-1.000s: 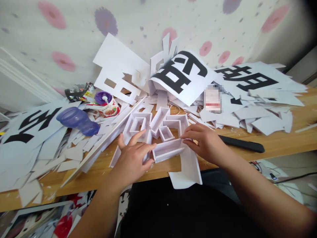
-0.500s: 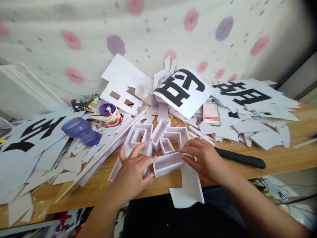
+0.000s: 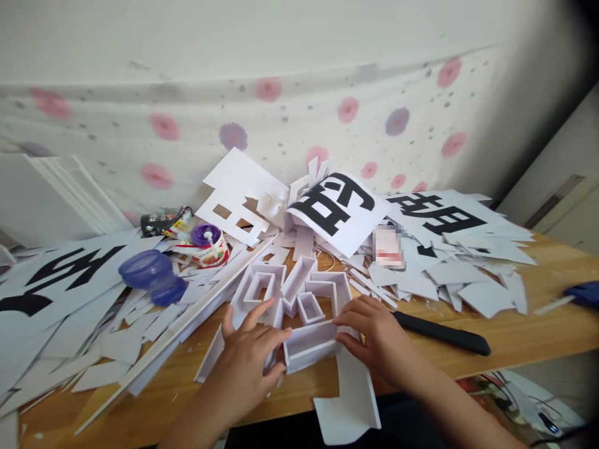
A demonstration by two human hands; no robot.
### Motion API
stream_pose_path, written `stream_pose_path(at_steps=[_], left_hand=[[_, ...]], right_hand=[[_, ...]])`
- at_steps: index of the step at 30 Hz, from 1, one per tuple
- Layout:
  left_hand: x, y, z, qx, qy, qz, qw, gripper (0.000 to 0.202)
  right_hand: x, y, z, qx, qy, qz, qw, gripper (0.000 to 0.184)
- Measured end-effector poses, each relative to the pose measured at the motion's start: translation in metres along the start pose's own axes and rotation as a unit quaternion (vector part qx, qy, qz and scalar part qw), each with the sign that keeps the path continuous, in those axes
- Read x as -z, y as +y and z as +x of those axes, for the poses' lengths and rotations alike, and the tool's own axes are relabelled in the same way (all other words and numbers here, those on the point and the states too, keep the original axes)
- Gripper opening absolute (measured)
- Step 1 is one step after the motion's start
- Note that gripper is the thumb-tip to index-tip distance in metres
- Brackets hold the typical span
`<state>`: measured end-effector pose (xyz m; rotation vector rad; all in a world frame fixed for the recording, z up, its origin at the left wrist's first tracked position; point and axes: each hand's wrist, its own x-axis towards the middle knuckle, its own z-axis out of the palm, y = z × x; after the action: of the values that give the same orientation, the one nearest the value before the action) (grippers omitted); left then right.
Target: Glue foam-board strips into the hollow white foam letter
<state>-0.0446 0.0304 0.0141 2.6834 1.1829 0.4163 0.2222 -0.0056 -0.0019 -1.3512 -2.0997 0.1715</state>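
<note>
A hollow white foam-board character made of upright strips lies on the table in front of me. My left hand is open at its lower left, with the fingers spread over the left part and the index fingertip by the left end of the lower trough. On the other side, my right hand has its bent fingers and thumb on the wall at the trough's right end. Beneath the right fingers, a flat angled white piece with a raised edge sticks out over the table's front edge.
A long white strip slants along the left. A black-handled cutter lies to the right. Behind are a purple cup, a paper tub, printed character sheets and foam scraps. Something dark blue sits far right.
The view has tilted upward, so the table sits lower in the picture and more wall shows. Both hands keep nearly the same place on the foam-board character.
</note>
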Motion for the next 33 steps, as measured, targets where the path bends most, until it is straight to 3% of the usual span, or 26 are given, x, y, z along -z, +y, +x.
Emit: stream_pose_path(at_steps=[9,16,33], left_hand=[[-0.011,-0.020,-0.002,-0.050,0.049,0.066,0.995,0.051],[-0.015,-0.024,-0.001,-0.066,0.075,0.086,0.991,0.054],[-0.004,-0.004,0.001,-0.011,0.022,0.026,0.999,0.048]], right_hand=[[0.000,-0.002,0.002,-0.035,0.007,0.007,0.999,0.012],[-0.001,-0.004,0.001,-0.055,0.009,0.025,0.998,0.015],[-0.006,0.001,0.000,-0.040,0.001,0.025,0.999,0.015]])
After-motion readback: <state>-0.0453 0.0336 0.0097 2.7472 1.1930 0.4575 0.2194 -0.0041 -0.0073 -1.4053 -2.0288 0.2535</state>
